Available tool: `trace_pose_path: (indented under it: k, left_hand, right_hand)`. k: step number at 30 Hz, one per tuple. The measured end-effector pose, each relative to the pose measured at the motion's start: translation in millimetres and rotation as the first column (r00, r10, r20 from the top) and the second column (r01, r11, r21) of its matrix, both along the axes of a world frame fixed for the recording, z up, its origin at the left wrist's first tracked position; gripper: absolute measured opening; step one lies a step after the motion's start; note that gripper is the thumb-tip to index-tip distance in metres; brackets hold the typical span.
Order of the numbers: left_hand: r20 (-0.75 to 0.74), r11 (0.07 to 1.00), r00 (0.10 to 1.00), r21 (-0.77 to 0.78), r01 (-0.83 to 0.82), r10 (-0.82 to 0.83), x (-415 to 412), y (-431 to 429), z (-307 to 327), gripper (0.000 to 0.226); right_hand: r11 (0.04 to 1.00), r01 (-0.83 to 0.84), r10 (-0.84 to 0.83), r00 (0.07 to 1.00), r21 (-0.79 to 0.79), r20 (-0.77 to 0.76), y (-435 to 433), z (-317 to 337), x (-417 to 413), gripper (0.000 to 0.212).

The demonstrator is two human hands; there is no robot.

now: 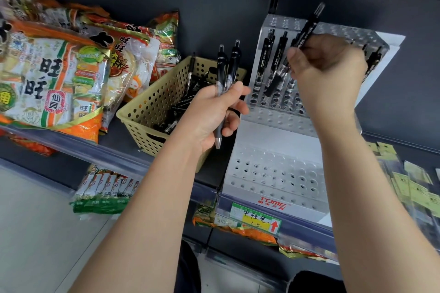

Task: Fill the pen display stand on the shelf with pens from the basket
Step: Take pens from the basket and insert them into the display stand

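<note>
A clear stepped pen display stand (273,169) with rows of holes sits on the dark shelf at right. Several black pens (266,59) stand in its top tier. My right hand (326,71) holds one black pen (309,24) tilted over that top tier, its lower end near the holes. My left hand (214,112) grips two black pens (227,66) upright, between the stand and the basket. The tan perforated basket (152,102) stands left of the stand with several black pens inside.
Large snack bags (52,71) lie on the shelf left of the basket. A price label (256,217) hangs on the shelf edge below the stand. More packets sit on the lower shelf (104,195), and yellow items (409,188) at right.
</note>
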State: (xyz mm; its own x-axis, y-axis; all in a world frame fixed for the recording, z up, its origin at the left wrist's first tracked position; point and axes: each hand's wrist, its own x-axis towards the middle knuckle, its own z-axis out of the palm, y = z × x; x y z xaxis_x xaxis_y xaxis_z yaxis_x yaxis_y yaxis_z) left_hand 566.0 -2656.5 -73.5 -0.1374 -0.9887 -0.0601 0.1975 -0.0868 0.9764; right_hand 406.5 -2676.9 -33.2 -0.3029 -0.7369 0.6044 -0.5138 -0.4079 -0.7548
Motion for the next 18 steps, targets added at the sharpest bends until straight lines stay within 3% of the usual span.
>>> trace_pose_path:
  k: [5, 13, 18]
  left_hand:
    - [-0.006, 1.000, 1.000, -0.007, 0.001, -0.001, -0.5, -1.2, -0.3, 0.023]
    - [-0.005, 1.000, 1.000, -0.007, -0.005, 0.005, 1.1, -0.8, 0.3, 0.023]
    - [0.004, 1.000, 1.000, -0.007, 0.000, 0.000, -0.1, -0.1, 0.6, 0.023]
  right_hand:
    - [1.000, 0.028, -0.027, 0.989, 0.001, -0.143, 2.3, -6.1, 7.6, 0.022]
    - [0.987, 0.079, -0.083, 0.996, -0.139, -0.025, 3.9, 1.6, 6.2, 0.019]
    - [0.992, 0.078, -0.083, 0.996, -0.102, -0.040, 1.8, -5.9, 9.1, 0.020]
